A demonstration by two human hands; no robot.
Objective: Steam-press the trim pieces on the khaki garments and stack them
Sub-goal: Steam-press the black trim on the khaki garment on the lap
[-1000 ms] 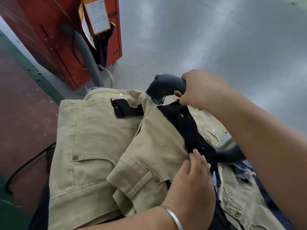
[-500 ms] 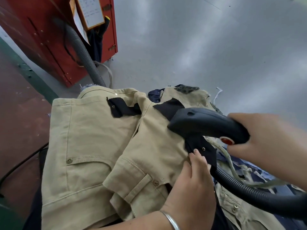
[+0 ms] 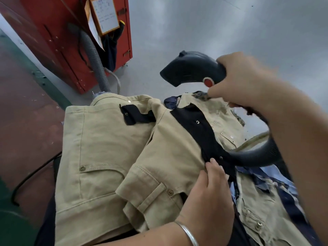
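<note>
right hand (image 3: pixel 243 80) grips the steamer (image 3: pixel 193 69), left hand (image 3: pixel 209 196) presses flat beside the black trim (image 3: pixel 198 130); sheet (image 3: pixel 105 14) writing unreadable

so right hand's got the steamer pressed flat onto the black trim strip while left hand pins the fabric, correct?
Not pressed. In the head view the right hand holds the steamer lifted clear above the black trim strip, touching no cloth. The rest stands: the left hand pins the khaki garment beside the strip.

One head-worn wide-angle view; it looks steeply down and forward, close over the stacked khaki cotton garments (image 3: pixel 110 157); grey floor (image 3: pixel 230 29) lies beyond.
</note>
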